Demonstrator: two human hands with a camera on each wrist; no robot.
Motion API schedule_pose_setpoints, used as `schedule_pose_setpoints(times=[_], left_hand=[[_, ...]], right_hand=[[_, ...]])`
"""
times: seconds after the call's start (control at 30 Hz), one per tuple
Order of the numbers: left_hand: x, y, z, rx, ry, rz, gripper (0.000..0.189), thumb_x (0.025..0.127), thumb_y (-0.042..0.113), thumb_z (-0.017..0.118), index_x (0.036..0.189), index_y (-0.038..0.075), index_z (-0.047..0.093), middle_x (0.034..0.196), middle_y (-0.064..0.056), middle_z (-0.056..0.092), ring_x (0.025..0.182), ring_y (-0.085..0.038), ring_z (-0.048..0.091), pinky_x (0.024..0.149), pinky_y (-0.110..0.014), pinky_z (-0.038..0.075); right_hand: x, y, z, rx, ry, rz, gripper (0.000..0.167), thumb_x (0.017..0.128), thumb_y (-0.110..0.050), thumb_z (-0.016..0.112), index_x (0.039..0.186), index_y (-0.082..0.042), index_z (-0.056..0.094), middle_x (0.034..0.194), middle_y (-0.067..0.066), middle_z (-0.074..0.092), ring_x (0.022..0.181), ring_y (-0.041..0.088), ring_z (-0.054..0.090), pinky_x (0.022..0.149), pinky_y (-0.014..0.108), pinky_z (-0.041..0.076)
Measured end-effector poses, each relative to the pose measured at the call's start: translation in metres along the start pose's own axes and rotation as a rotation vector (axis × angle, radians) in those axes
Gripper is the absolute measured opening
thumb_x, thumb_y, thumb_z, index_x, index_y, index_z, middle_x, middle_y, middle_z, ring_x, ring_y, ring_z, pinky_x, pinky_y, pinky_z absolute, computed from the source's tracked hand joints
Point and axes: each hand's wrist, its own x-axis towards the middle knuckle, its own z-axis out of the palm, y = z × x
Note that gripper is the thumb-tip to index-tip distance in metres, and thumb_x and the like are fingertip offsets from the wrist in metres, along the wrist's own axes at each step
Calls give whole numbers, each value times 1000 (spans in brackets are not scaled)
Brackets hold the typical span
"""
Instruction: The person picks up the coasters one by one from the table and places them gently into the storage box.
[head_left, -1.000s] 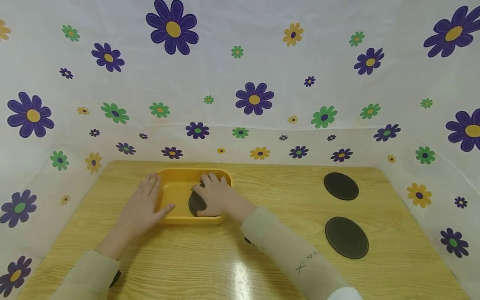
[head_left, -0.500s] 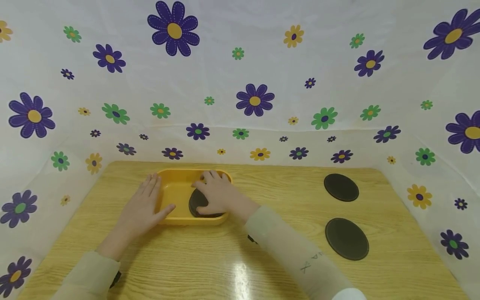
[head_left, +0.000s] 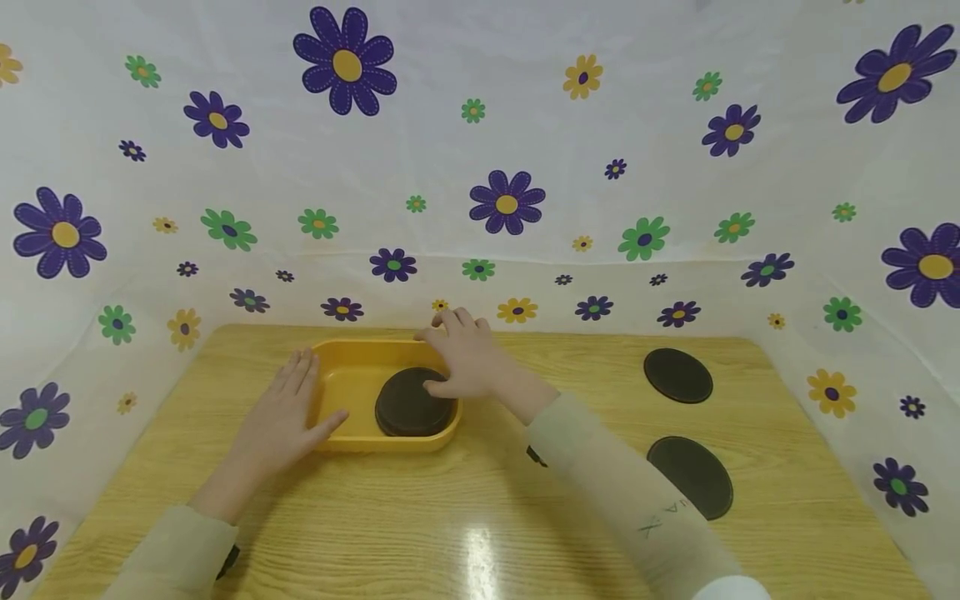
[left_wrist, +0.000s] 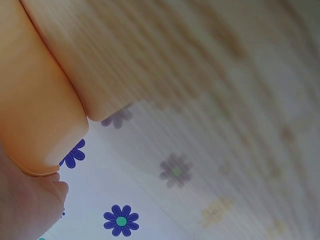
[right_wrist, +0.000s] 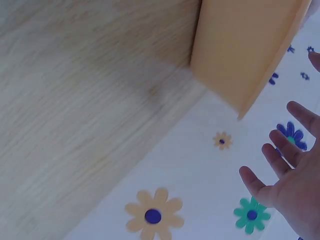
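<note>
Head view: my left hand (head_left: 279, 412) is resting straight-fingered against the left edge of the yellow tray (head_left: 360, 445), gripping nothing; my right hand (head_left: 474, 358) is hovering, fingers spread, empty, over the tray's right rim. A black disc (head_left: 408, 408) is lying inside, toward the right end. The counter (head_left: 558, 362) is stretching rightward to two more discs (head_left: 678, 375).

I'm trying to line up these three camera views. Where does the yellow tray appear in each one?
Head: the yellow tray is left of centre, on the wooden table.
Left wrist: the yellow tray fills the upper left, cut off by the frame.
Right wrist: the yellow tray is at the top, right of centre, also cut off.
Shared landmark: the flowered backdrop.
</note>
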Motion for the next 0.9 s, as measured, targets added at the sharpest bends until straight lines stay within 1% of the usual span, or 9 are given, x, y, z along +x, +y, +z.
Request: schedule_pose_setpoints(times=[0.17, 0.4, 0.47, 0.63, 0.9], left_hand=[[1, 1, 0, 6, 0, 4, 102, 105, 61, 52, 163, -15, 18, 173, -34, 11, 162, -52, 14, 135, -59, 18], [2, 1, -1, 13, 2, 3, 103, 104, 62, 53, 162, -16, 18, 173, -34, 14, 162, -52, 15, 134, -60, 19], [2, 2, -1, 14, 1, 1, 103, 104, 62, 52, 163, -15, 18, 173, -34, 14, 162, -52, 15, 134, -60, 19], [2, 1, 0, 10, 2, 3, 103, 104, 62, 53, 163, -15, 18, 173, -34, 14, 162, -52, 15, 135, -60, 18], [1, 0, 1, 10, 12, 4, 103, 104, 62, 54, 163, -15, 18, 173, -34, 14, 162, -52, 16, 135, -59, 18]], right_hand=[[-10, 22, -6, 3, 31, 34, 69, 92, -47, 76, 152, -20, 54, 151, 15, 47, 139, 36, 43, 111, 59, 45], [-27, 54, -6, -36, 31, 94, 67, 92, -47, 73, 151, -21, 54, 149, 16, 48, 137, 37, 45, 109, 62, 46], [-33, 62, -6, -34, 32, 117, 66, 92, -46, 73, 150, -20, 55, 150, 17, 49, 139, 38, 45, 111, 63, 45], [-51, 81, -5, -32, 30, 172, 66, 92, -45, 74, 149, -18, 57, 152, 20, 50, 142, 41, 45, 109, 63, 46], [-80, 117, -2, -10, 43, 239, 64, 92, -41, 72, 148, -14, 57, 148, 23, 49, 137, 44, 43, 106, 71, 43]])
